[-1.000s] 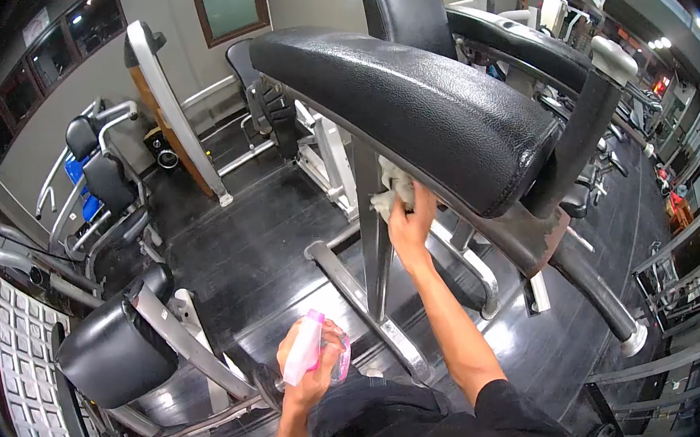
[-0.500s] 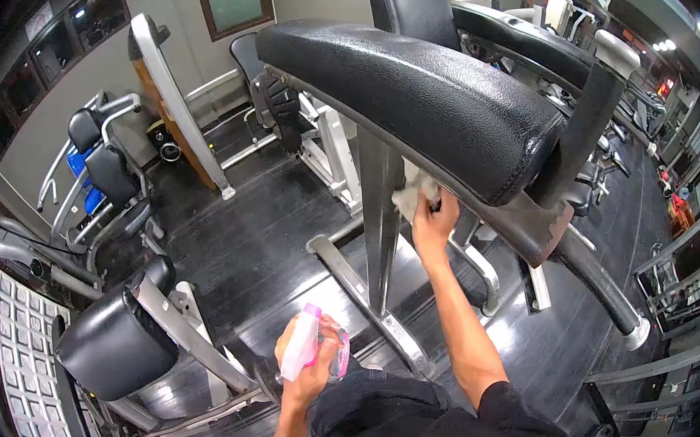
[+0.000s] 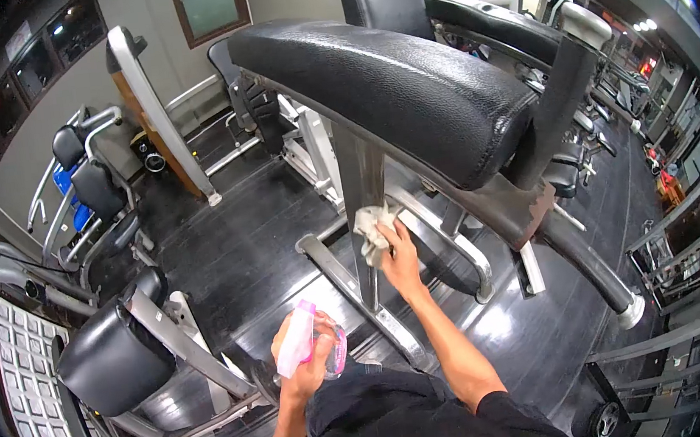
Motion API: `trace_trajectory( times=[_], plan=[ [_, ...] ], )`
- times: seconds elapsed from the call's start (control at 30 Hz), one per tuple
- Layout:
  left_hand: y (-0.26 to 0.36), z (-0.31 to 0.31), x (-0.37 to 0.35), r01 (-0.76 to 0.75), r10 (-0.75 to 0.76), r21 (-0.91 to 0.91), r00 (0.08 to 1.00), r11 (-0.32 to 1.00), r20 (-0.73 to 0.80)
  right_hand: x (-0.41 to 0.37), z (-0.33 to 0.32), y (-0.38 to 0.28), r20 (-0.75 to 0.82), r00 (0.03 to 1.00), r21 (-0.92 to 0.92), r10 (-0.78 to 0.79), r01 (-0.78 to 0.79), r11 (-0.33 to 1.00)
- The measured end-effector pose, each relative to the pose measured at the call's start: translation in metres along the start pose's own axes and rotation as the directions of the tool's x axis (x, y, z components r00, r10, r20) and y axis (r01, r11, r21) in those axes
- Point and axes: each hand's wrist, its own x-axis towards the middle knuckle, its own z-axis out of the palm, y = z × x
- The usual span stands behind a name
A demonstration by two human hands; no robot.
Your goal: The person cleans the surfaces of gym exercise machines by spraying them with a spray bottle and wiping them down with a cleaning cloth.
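Note:
My right hand (image 3: pixel 399 256) is closed on a crumpled off-white cloth (image 3: pixel 374 231), pressed against the dark upright post (image 3: pixel 359 166) of a gym machine. Above it slopes the long black padded armrest (image 3: pixel 404 85), with worn paint on the metal frame (image 3: pixel 529 212) at its near end. Lower and to the left, my left hand (image 3: pixel 304 364) wraps round a spray bottle (image 3: pixel 297 343) with a pink and white top. Fingers cover part of the bottle's body.
A black-padded bench (image 3: pixel 113 354) stands close on my left. Another seated machine (image 3: pixel 94 181) is farther back by the wall. The machine's silver base legs (image 3: pixel 367 302) spread over the dark floor. Metal racks (image 3: pixel 681 363) line the right side.
My right hand has moved the cloth down and left along the post, from just under the padded armrest. My left hand keeps hold of the spray bottle. The view has shifted slightly.

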Motion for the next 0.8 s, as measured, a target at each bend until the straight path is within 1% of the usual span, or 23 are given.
trace_trajectory(
  times=[0.07,0.1,0.17,0.2,0.27,0.3,0.33,0.4,0.47,0.53,0.57,0.6,0.63,0.67,0.73,0.77,0.8],
  plan=[
    [-0.002,0.004,-0.001,-0.026,0.028,-0.069,0.999,0.997,0.025,-0.012,-0.010,0.002,0.112,0.977,0.173,0.183,-0.200,0.964],
    [-0.002,0.004,-0.002,-0.024,0.026,-0.070,0.999,0.997,0.032,-0.013,-0.017,-0.006,0.107,0.977,0.171,0.187,-0.203,0.964],
    [-0.002,0.006,-0.003,0.021,-0.019,-0.043,0.999,0.999,0.043,-0.014,-0.030,-0.027,0.151,0.922,0.288,0.358,-0.387,0.876],
    [-0.004,0.006,-0.003,0.022,-0.020,-0.046,0.999,0.999,0.050,-0.012,-0.040,-0.042,0.144,0.921,0.286,0.361,-0.388,0.876],
    [-0.009,0.007,-0.005,-0.002,0.002,-0.005,0.999,1.000,0.045,-0.004,-0.064,-0.078,0.080,0.992,0.314,0.099,-0.119,0.942],
    [-0.009,0.009,-0.006,0.001,0.000,-0.009,0.999,1.000,0.052,-0.001,-0.077,-0.092,0.030,0.998,0.259,-0.048,0.038,0.965],
    [-0.008,0.011,-0.006,0.001,0.000,-0.012,0.999,1.000,0.053,0.002,-0.091,-0.111,-0.029,0.983,0.168,-0.179,0.182,0.969],
    [-0.007,0.014,-0.009,0.006,-0.004,-0.021,0.998,1.000,0.069,0.009,-0.117,-0.139,-0.115,0.896,0.067,-0.428,0.437,0.897],
    [-0.006,0.017,-0.010,0.053,-0.055,0.024,0.995,0.998,0.086,0.013,-0.137,-0.150,-0.216,0.726,-0.074,-0.653,0.654,0.753],
    [0.000,0.018,-0.007,0.018,-0.018,0.001,0.995,1.000,0.100,0.009,-0.163,-0.160,-0.301,0.632,-0.163,-0.714,0.703,0.692],
    [0.002,0.017,-0.006,-0.008,0.010,-0.018,0.994,1.000,0.105,0.011,-0.168,-0.161,-0.458,0.622,-0.024,-0.635,0.705,0.709],
    [0.001,0.015,-0.005,-0.014,0.016,-0.021,0.995,1.000,0.102,0.015,-0.171,-0.162,-0.592,0.611,0.117,-0.525,0.709,0.695],
    [-0.001,0.013,-0.004,-0.010,0.013,-0.031,0.994,0.999,0.107,0.020,-0.181,-0.178,-0.574,0.581,-0.227,-0.577,0.564,0.794],
    [-0.003,0.010,-0.002,-0.003,0.008,-0.041,0.993,0.999,0.114,0.026,-0.193,-0.199,-0.538,0.567,-0.541,-0.624,0.335,0.771],
    [-0.007,0.006,-0.001,0.000,0.009,-0.075,0.992,0.997,0.122,0.046,-0.206,-0.220,-0.375,0.758,-0.711,-0.533,0.133,0.690],
    [-0.009,0.004,0.000,0.007,0.006,-0.103,0.992,0.995,0.126,0.053,-0.210,-0.216,-0.268,0.824,-0.726,-0.500,0.168,0.667],
    [-0.007,0.002,-0.001,0.013,0.000,-0.106,0.992,0.994,0.127,0.056,-0.208,-0.210,-0.253,0.882,-0.635,-0.397,0.158,0.756]
  ],
)
